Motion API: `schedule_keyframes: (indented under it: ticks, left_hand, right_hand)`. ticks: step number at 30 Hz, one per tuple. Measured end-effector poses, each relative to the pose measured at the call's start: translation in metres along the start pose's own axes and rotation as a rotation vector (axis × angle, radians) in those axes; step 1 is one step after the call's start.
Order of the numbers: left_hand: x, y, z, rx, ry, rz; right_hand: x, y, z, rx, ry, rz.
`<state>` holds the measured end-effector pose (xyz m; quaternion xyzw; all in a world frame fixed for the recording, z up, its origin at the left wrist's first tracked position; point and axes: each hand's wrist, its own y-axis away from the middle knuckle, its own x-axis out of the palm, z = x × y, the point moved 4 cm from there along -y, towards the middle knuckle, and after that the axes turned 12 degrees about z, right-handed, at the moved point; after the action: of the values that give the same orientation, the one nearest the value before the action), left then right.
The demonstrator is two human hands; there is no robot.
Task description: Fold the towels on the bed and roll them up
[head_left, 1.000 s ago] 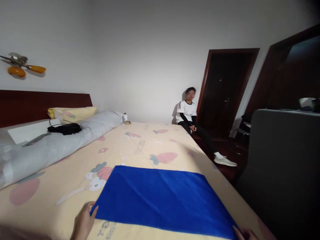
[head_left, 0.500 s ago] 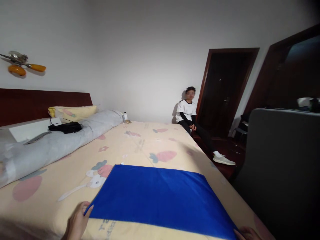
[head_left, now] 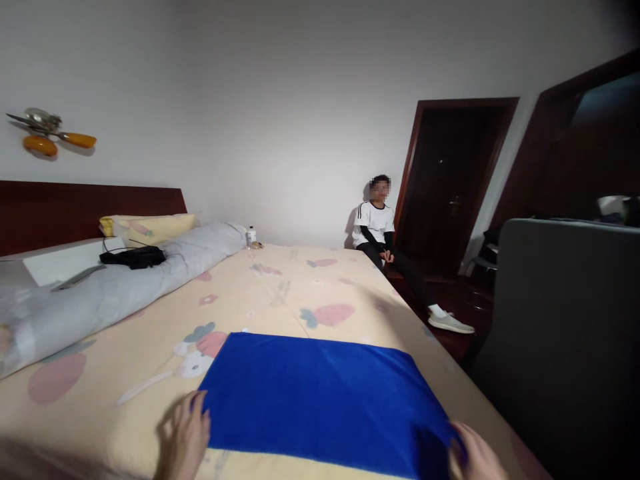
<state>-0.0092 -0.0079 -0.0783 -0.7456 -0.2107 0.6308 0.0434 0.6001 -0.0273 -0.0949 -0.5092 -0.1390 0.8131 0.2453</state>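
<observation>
A bright blue cloth [head_left: 320, 393] lies flat on the yellow cartoon-print bed sheet [head_left: 280, 287] right in front of me. My left hand [head_left: 183, 437] rests at the cloth's near left corner, fingers extended and touching its edge. At the near right corner my right hand [head_left: 473, 457] sits on the cloth's edge, with the fingers curled against the fabric. Both wrists are cut off by the bottom of the picture.
A rolled grey quilt [head_left: 115, 290] with a black pouch [head_left: 133, 257] on it lies along the left, a yellow pillow [head_left: 145, 227] behind. A person [head_left: 383, 230] sits at the bed's far right corner by a dark door [head_left: 447, 187]. A grey panel [head_left: 565, 333] stands on the right.
Both hands have slid inward along the cloth's near edge. The near left corner has moved right, so the cloth now looks narrower at the front.
</observation>
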Motion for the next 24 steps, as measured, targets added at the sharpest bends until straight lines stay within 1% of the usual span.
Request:
schedule_keyframes:
  ticks: [1,2,4,6,7,8,9,10,11,12,14,15,17,21,22,24]
  left_hand:
    - [0.004,0.000,-0.030,0.098,0.054,0.019]
    - [0.009,0.000,-0.064,0.217,0.105,0.053]
    - [0.022,0.005,-0.136,0.416,0.170,0.147]
    - [0.038,0.012,-0.199,0.557,0.187,0.294]
    - [0.045,0.016,-0.223,0.607,0.190,0.370]
    - [0.051,0.019,-0.241,0.625,0.187,0.436]
    - [0.056,0.021,-0.251,0.631,0.182,0.491]
    - [0.059,0.022,-0.255,0.620,0.175,0.528]
    - [0.061,0.021,-0.253,0.597,0.167,0.549]
    - [0.061,0.019,-0.245,0.567,0.155,0.560]
    - [0.058,0.012,-0.216,0.488,0.117,0.562]
    - [0.055,0.008,-0.195,0.433,0.088,0.563]
    - [0.048,-0.001,-0.147,0.306,0.022,0.564]
    - [0.032,-0.012,-0.044,0.067,-0.104,0.546]
    - [0.029,-0.012,-0.022,0.035,-0.132,0.543]
    - [0.024,-0.010,0.010,0.036,-0.160,0.543]
  right_hand:
    - [0.012,-0.001,0.031,-0.097,-0.038,0.008]
    - [0.027,-0.001,0.065,-0.192,-0.076,0.053]
    - [0.059,0.000,0.132,-0.315,-0.107,0.191]
    - [0.090,0.002,0.187,-0.395,-0.081,0.374]
    - [0.102,0.003,0.206,-0.412,-0.067,0.463]
    - [0.112,0.004,0.220,-0.417,-0.045,0.546]
    - [0.118,0.005,0.227,-0.409,-0.021,0.618]
    - [0.122,0.004,0.228,-0.393,0.007,0.673]
    - [0.122,0.003,0.224,-0.372,0.037,0.710]
    - [0.120,0.002,0.216,-0.348,0.067,0.728]
    - [0.110,-0.002,0.190,-0.302,0.113,0.719]
    - [0.104,-0.003,0.172,-0.275,0.129,0.698]
    - [0.089,-0.005,0.130,-0.211,0.156,0.645]
    - [0.065,-0.004,0.034,-0.073,0.180,0.574]
    - [0.061,-0.004,0.012,-0.039,0.170,0.568]
    - [0.055,-0.003,-0.022,0.003,0.132,0.552]
